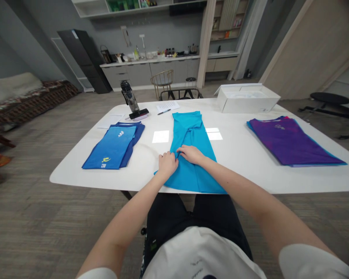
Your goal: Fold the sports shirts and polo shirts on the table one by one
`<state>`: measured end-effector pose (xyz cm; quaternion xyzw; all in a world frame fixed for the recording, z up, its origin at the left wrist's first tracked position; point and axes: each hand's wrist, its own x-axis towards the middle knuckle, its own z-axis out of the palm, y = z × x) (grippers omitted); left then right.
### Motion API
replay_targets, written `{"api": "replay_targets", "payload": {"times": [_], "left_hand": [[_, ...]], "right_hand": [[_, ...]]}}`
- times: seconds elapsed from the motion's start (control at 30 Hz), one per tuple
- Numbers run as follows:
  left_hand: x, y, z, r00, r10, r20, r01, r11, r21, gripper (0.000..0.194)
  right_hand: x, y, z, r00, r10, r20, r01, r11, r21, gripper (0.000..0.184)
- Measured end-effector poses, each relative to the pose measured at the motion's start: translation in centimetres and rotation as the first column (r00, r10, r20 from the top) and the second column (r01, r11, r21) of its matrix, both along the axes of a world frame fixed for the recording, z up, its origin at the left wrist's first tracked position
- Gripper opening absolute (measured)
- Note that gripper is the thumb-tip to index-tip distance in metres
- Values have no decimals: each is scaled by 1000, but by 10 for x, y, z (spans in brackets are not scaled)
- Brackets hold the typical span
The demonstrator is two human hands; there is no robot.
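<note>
A turquoise shirt (202, 170), partly folded into a long strip, lies on the white table (142, 153) in front of me. My left hand (168, 166) is closed on the shirt's left edge, fingers bent into the cloth. Just to the right, my right hand (191, 154) pinches a fold of the same shirt near its left side. The fingertips of both hands are close together. Under the left wrist a small corner of cloth sticks out past the strip's edge.
Folded blue shirts (113, 145) lie on the left, folded purple shirts (291, 141) on the right. Toward the back stand a tumbler-like dark bottle (129, 97) and an open white box (247, 99). A pen (164, 111) lies near a printed sheet (168, 105).
</note>
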<state>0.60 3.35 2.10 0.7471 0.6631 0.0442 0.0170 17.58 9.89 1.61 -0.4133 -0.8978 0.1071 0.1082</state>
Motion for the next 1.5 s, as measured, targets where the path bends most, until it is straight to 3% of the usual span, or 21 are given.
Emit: {"api": "replay_targets", "payload": {"times": [0.2,0.43,0.73,0.83,0.97,1.13,1.27,1.37,1.5], "left_hand": [[-9,-23,15,999,1,-32,-1,1000,20,29],[-6,-59,35,994,-102,29,102,995,-12,22],[21,-98,19,925,-351,148,346,936,55,14],[28,-99,19,904,-407,133,406,913,34,13],[28,-93,25,847,-488,209,508,860,-51,30],[5,-60,20,773,-507,383,557,830,-26,33],[-13,-41,5,788,-550,276,572,820,5,30],[-17,-46,-4,817,-553,162,560,829,6,26],[-19,-60,-4,845,-534,40,534,845,11,24]], "right_hand": [[-4,-5,8,998,6,68,-9,999,38,22],[26,-9,18,997,-46,60,43,998,53,20],[57,-21,7,997,5,83,-9,999,52,21],[62,-25,9,998,15,59,-17,999,33,20],[67,-29,8,999,36,9,-36,998,-49,19],[71,-36,1,992,49,-115,-62,993,-105,27],[74,-47,-5,995,89,-54,-93,992,-80,33],[76,-53,-8,995,78,-63,-83,994,-73,36],[76,-55,-10,992,75,-105,-84,993,-86,34]]}}
